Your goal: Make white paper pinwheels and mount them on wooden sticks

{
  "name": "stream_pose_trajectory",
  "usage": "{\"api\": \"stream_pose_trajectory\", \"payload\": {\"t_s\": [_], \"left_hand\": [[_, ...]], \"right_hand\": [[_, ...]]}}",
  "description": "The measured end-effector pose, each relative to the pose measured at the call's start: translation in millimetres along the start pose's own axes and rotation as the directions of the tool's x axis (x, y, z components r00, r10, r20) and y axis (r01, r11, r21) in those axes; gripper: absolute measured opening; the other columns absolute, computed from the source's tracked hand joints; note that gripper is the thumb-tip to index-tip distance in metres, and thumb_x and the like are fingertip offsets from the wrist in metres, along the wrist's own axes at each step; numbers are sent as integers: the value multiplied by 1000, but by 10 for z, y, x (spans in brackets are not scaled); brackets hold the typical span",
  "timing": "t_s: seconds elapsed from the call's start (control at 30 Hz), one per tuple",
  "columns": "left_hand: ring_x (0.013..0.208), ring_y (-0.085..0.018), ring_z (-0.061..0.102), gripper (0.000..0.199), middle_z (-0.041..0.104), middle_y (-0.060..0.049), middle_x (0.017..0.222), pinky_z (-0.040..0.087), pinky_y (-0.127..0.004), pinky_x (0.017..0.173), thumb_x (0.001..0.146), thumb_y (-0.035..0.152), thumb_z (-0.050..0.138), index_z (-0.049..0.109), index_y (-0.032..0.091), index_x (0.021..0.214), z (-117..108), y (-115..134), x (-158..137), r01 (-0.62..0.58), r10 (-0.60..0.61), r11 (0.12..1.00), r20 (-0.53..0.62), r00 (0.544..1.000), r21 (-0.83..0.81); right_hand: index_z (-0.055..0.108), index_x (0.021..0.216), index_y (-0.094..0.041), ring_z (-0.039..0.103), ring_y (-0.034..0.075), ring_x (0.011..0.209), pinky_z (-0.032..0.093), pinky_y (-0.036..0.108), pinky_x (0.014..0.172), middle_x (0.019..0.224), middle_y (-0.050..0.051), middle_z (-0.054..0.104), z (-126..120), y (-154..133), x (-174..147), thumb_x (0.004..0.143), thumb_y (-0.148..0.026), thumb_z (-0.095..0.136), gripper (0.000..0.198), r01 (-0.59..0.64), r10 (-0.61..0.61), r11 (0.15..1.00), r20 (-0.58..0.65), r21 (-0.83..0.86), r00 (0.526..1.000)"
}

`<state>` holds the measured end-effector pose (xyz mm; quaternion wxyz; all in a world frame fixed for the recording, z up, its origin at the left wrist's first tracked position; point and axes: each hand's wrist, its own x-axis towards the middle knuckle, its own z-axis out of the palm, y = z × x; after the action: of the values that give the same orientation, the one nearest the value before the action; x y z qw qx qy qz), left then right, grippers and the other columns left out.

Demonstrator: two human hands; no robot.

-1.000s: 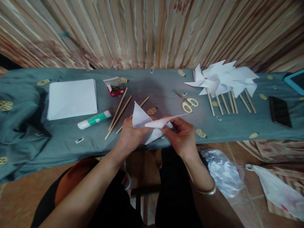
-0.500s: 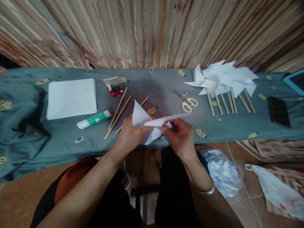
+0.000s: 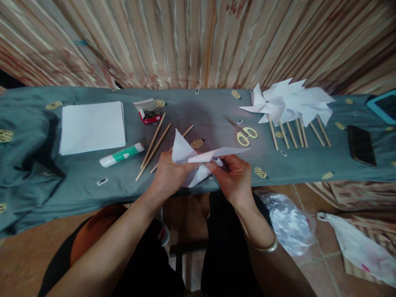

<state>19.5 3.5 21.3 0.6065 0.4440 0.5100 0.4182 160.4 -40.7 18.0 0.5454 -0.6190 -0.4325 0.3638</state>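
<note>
Curtain (image 3: pixel 198 45) hung behind the counter (image 3: pixel 213 107). Your left hand (image 3: pixel 168 175) and right hand (image 3: pixel 236 179) both pinched the paper (image 3: pixel 182 150) over the near edge, apparently to stop it springing open; scissors (image 3: pixel 243 134) lay beyond.

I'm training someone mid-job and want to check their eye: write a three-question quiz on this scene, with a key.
1. True or false: the white paper pinwheels lie to the right of the scissors in the picture.

2. What do the left hand and right hand hold between them?
A) A wooden stick
B) A folded white paper
C) A white-and-green tube

3. Fill in the blank: the flap of the small red box stands ____.

Key: 1. True. 2. B. 3. Open.
</note>
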Motion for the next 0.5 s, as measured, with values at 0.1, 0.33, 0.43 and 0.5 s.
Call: {"api": "stream_pose_trajectory", "payload": {"t_s": [0.1, 0.33, 0.43, 0.5], "left_hand": [[60, -13, 63, 17, 73, 2, 68, 50, -19, 58, 54, 16, 76, 74, 16, 71, -1, -12, 8, 0, 0, 1000, 7, 1000, -8], [61, -15, 63, 18, 73, 0, 68, 51, -21, 57, 52, 18, 78, 74, 15, 70, -4, -43, 12, -13, 13, 1000, -6, 1000, -12], [61, -15, 63, 17, 73, 0, 69, 51, -21, 58, 53, 18, 78, 74, 16, 70, -4, -42, 11, -14, 14, 1000, 6, 1000, -17], [62, -15, 64, 17, 73, 0, 69, 52, -21, 59, 54, 18, 78, 74, 16, 69, -2, -38, 11, -20, 20, 999, 12, 1000, -25]], "right_hand": [[73, 76, -19, 65, 13, 64, 51, 25, 62, 71, -1, 74, 4, 12, -1, 68, -25, 72, 10, -10, 10, 1000, 5, 1, 1000], [74, 76, -19, 67, 15, 65, 52, 26, 61, 72, 0, 75, 17, -1, 0, 67, -26, 72, 11, -13, 13, 1000, -11, -5, 1000], [74, 75, -19, 67, 15, 66, 52, 27, 62, 72, 0, 75, 20, 6, -3, 67, -26, 72, 11, -16, 16, 1000, -9, -2, 1000], [74, 75, -19, 67, 16, 65, 52, 27, 62, 71, 0, 75, 21, 11, -2, 67, -26, 72, 11, -14, 14, 1000, -13, -8, 1000]]}}
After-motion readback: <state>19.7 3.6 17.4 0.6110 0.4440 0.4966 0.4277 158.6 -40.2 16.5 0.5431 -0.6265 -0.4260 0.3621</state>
